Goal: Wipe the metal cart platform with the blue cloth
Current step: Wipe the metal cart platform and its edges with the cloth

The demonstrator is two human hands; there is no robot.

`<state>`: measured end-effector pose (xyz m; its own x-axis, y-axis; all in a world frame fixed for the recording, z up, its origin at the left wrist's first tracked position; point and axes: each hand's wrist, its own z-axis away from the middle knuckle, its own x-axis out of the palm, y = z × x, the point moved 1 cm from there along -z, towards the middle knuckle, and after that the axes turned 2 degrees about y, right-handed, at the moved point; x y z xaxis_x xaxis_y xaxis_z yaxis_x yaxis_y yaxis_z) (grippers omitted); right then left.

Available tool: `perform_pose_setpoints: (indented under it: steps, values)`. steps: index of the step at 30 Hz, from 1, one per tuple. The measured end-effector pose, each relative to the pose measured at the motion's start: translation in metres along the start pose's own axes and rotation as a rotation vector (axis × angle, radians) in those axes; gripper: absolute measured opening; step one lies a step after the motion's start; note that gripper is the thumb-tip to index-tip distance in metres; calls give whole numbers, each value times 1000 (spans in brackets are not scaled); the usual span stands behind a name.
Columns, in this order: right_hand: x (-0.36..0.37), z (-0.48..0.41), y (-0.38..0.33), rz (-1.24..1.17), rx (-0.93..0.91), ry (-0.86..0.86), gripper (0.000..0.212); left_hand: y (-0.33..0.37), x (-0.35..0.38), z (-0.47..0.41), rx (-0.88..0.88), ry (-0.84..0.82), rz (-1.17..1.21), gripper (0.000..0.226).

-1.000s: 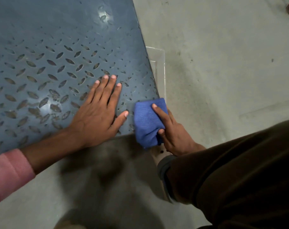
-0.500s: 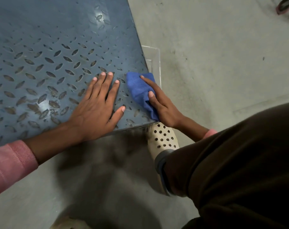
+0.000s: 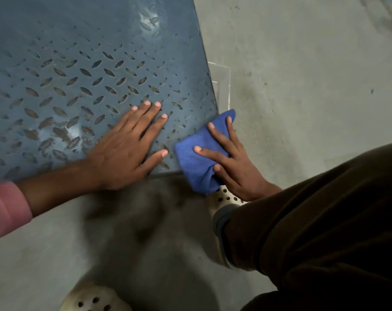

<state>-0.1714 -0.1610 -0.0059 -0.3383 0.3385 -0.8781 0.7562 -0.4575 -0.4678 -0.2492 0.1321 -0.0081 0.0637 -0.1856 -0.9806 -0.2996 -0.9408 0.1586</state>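
Head view, looking down. Blue-grey metal cart platform (image 3: pixel 78 63) fills upper left: raised diamond tread, dark grime, dull glare patches. My left hand (image 3: pixel 125 151) lies flat on it, fingers straight, pointing toward 1 o'clock, holding nothing. Blue cloth (image 3: pixel 197 158), folded and bunched, sits on platform's near corner at 3 o'clock from left hand, overhanging edge. My right hand (image 3: pixel 235 167) presses cloth, fingers spread straight, thumb against bunched fold. Clear plastic bin (image 3: pixel 224 81) at 12 o'clock from cloth. Cream perforated clog (image 3: pixel 227 197) below right hand.
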Motion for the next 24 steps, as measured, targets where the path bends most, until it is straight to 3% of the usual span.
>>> perform_pose_setpoints:
  steps: [5, 9, 14, 19, 24]
  values:
    - [-12, -16, -4, 262, -323, -102, 48, -38, -14, 40, -8, -15, 50, 75]
    - [-8, -44, -22, 357, -504, -198, 49, -75, -28, 82, -216, 7, 6, 74]
    - [26, -89, -71, 449, -699, -302, 71, -105, -43, 126, -460, 52, -28, 77]
    - [66, -133, -129, 410, -811, -316, 67, -104, -47, 158, -564, 20, -64, 80]
    - [62, -132, -115, 387, -876, -319, 62, -105, -59, 182, -569, -12, -76, 79]
